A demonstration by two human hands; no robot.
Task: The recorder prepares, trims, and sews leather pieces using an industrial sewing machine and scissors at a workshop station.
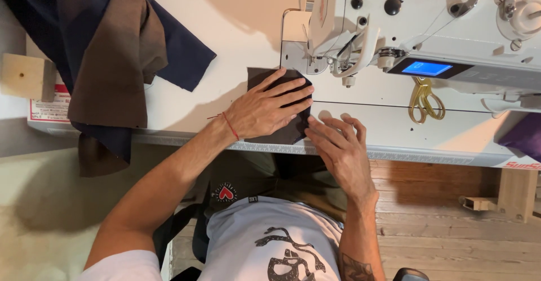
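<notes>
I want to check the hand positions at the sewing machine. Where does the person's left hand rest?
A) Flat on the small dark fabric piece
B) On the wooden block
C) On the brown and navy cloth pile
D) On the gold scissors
A: the left hand lies flat, fingers spread, on the dark fabric piece beside the sewing machine.

I wear a pale grey-white T-shirt with short sleeves, and a black curling graphic, something like a serpent, is printed across the chest. My arms are bare below the sleeves. Round my left wrist, just behind my left hand (pixel 265 109), runs 1 thin red string bracelet with a loose end trailing off. My right forearm, below my right hand (pixel 341 148), carries a dark tattoo near the elbow, its design cut off by the frame edge.
</notes>
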